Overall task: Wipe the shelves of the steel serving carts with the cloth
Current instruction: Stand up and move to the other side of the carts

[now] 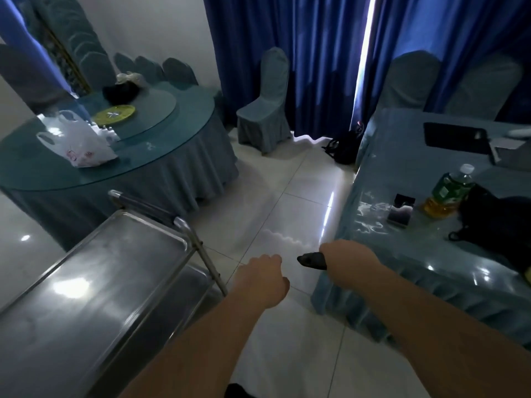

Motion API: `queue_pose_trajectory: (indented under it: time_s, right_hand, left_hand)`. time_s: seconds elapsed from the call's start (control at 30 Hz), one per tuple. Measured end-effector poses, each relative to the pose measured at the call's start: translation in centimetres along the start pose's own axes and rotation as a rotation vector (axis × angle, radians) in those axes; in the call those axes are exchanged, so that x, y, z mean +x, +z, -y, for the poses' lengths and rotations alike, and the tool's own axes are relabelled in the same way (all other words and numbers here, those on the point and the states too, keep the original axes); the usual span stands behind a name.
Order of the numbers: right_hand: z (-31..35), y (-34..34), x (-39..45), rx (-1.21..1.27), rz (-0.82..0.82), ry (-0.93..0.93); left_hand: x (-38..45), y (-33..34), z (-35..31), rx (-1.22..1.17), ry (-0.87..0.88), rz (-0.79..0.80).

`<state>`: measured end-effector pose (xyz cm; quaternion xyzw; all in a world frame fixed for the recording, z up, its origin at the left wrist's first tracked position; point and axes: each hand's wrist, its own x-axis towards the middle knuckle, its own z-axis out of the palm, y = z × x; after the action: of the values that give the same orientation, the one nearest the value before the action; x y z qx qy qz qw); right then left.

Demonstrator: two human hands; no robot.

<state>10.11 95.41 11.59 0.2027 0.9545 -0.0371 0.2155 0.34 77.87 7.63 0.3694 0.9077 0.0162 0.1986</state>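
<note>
A steel serving cart (94, 282) stands at the lower left, its shiny top shelf bare and a lower shelf showing beneath. Its handle (149, 206) points toward the round table. My left hand (263, 278) hangs over the floor just right of the cart, fingers curled under and holding nothing that I can see. My right hand (349, 259) is further right, beside the rectangular table's corner, and grips a dark cloth (311, 261) whose end sticks out to the left of the fist.
A round glass-topped table (178, 133) with a white plastic bag (77, 142) stands behind the cart. A rectangular table (382, 179) on the right carries a bottle (448, 192) and dark items. Covered chairs, blue curtains and a tiled floor aisle (287, 202) lie ahead.
</note>
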Motion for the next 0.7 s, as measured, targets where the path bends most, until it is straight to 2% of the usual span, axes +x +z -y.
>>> queue_pose_trajectory:
  time_s: [0.27, 0.47, 0.7]
  right_hand:
    - [-1.7, -1.9, 14.4, -0.023, 0.066, 0.016]
    - [-1.0, -6.8, 24.8, -0.041, 0.137, 0.061]
    - [0.9, -12.4, 35.6, 0.021, 0.075, 0.054]
  left_hand:
    - [14.5, -2.8, 4.9, -0.052, -0.036, 0.079]
    - [24.9, -6.9, 11.1, 0.002, -0.044, 0.137]
    - [34.0, -13.0, 16.9, -0.015, -0.095, 0.080]
